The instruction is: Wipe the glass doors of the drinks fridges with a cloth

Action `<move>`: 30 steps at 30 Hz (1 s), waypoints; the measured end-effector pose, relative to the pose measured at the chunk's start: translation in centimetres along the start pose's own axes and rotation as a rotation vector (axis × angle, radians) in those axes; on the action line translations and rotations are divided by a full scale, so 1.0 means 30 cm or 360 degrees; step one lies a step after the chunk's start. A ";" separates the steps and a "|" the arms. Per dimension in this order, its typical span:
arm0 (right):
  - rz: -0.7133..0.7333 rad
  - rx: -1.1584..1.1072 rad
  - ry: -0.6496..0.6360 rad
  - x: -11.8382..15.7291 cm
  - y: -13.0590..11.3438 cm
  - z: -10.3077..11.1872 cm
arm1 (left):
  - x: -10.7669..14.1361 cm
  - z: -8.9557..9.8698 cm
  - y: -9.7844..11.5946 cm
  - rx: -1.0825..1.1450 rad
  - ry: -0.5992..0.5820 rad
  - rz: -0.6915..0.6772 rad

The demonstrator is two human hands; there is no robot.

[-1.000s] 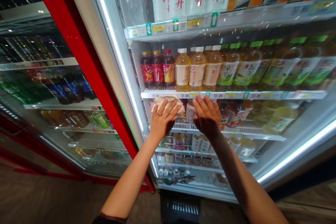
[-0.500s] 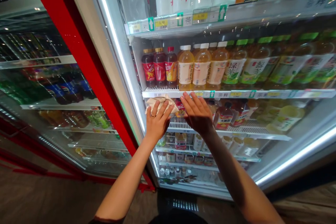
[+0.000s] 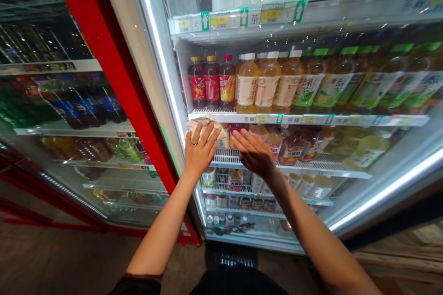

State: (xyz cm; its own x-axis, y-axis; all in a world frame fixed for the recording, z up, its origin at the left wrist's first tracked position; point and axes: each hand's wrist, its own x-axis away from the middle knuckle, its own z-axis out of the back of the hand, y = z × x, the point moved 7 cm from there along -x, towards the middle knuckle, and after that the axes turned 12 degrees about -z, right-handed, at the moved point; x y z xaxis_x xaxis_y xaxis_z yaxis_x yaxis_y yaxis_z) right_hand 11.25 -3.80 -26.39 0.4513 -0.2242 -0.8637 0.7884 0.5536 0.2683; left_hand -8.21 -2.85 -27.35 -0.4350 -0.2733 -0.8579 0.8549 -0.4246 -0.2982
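My left hand lies spread on a crumpled pale cloth, its fingers over the cloth near the left end of a white shelf edge. A ring shows on one finger. To its right is my right hand, fingers stretched out and holding nothing, just below that shelf edge. Above the hands stand dark red tea bottles and amber bottles with white caps. Whether glass lies between my hands and the shelves is hard to tell.
A red frame stands at the left, beside another cooler with blue-labelled cola bottles. Green-capped tea bottles line the shelf at the right. Lower shelves hold more bottles. The floor shows below.
My left hand and the cloth have shifted slightly left. My right hand has moved a little left and down. The camera view has tilted slightly.
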 end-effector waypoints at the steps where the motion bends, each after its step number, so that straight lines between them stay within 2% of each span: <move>1: 0.0044 -0.0017 0.0002 0.001 -0.018 0.000 | 0.012 -0.001 -0.009 0.0003 -0.0007 -0.0039; 3: 0.0108 -0.0057 0.0032 -0.005 -0.049 0.000 | 0.031 0.006 -0.035 0.0000 0.0008 -0.0037; 8: 0.0179 -0.0113 0.0152 -0.036 -0.093 -0.009 | 0.050 0.027 -0.094 0.0016 0.0073 0.0224; 10: 0.0195 -0.0104 0.0141 -0.039 -0.099 -0.019 | 0.057 0.025 -0.097 0.0008 0.0074 0.0193; 15: 0.0212 -0.0139 0.0066 -0.029 -0.098 -0.034 | 0.099 0.021 -0.117 0.0038 -0.0003 -0.0053; 19: 0.0199 -0.0176 0.0012 -0.027 -0.097 -0.040 | 0.080 0.048 -0.151 0.0009 0.0009 0.0055; 24: 0.0218 -0.0118 0.0060 -0.033 -0.103 -0.032 | 0.012 0.061 -0.145 0.0014 0.0029 0.0243; 26: 0.0224 -0.0092 0.0069 -0.036 -0.106 -0.030 | 0.019 0.049 -0.133 0.0047 -0.0029 0.0207; 30: 0.0227 -0.0080 0.0079 -0.039 -0.108 -0.027 | 0.087 0.040 -0.132 0.0051 -0.0110 0.0093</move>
State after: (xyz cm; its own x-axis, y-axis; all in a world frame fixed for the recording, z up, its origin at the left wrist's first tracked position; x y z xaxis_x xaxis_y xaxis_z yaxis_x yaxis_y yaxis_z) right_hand 7.83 -4.69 -26.60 0.5348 -0.1012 -0.8389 0.6955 0.6165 0.3690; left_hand -13.07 -2.91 -27.89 -0.4038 -0.3567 -0.8425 0.8705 -0.4330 -0.2338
